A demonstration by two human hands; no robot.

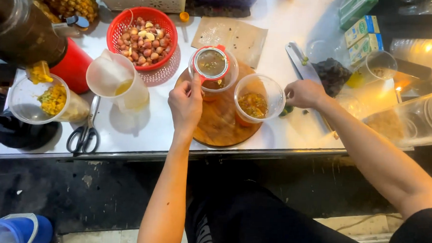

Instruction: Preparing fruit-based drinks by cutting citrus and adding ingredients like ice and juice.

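While both hands work over the board, the count goes like this:

Cups: two clear plastic cups stand on the round wooden board (220, 124), side by side near its far edge, the left cup (213, 70) topped by a small red-rimmed strainer (211, 63), the right cup (259, 99) open with orange-brown filling.
Left hand: left hand (185, 103) is up at the strainer cup, fingers pinched narrow on the near rim.
Right hand: right hand (303, 93) sits just beside the right cup, fingers curled in tight; whether they hold anything, I cannot tell.
Left of the board: one pitcher (115, 83) with yellow liquid, one red basket (144, 36) of shallots, one pair of scissors (84, 135), one cup of yellow fruit (42, 99).
Beyond: one brown paper bag (232, 37), one knife (301, 62), two green-and-yellow cartons (364, 38).
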